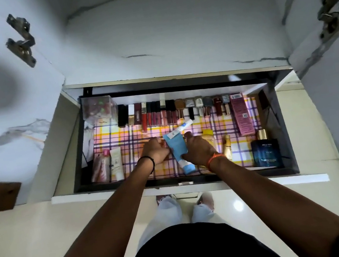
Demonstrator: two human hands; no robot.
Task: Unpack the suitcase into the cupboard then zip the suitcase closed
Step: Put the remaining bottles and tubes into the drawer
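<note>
A: Showing both hands inside the pulled-out drawer (80,188) of the cupboard (169,27).

B: Right hand (199,149) grips a blue tube (175,147) over the checked liner (133,134); left hand (156,150) touches its edge, fingers curled. Suitcase out of view.

text: none legible | blue perfume box (266,152): small print, blurred | pink carton (241,114): unreadable
</note>
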